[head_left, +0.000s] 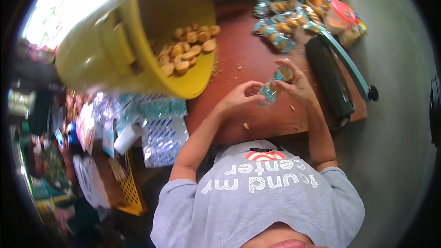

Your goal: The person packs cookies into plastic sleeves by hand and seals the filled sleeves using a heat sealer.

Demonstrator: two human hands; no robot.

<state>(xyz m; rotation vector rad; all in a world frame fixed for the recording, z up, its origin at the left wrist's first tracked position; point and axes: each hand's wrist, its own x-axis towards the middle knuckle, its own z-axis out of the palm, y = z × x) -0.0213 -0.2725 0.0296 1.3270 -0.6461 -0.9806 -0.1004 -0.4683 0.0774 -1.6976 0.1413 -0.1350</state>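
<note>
Over the red table (229, 119), my left hand (243, 97) and my right hand (296, 82) come together at a small clear packet with teal print (271, 91). The fingers of my right hand are closed round its upper right end. My left hand pinches at its lower left side, thumb and fingertips meeting the plastic. Something golden shows inside the packet. To the left, round golden biscuits (188, 48) lie in a tipped yellow bucket (103, 50). A long dark sealer (328, 76) with a raised teal arm (351, 64) stands right of my right hand.
Filled packets (278, 27) are piled at the table's far side, beside a jar with a pink lid (342, 16). Printed plastic wrappers (165, 140), a white roll (127, 138) and a yellow crate (132, 193) are at the left. Crumbs dot the table.
</note>
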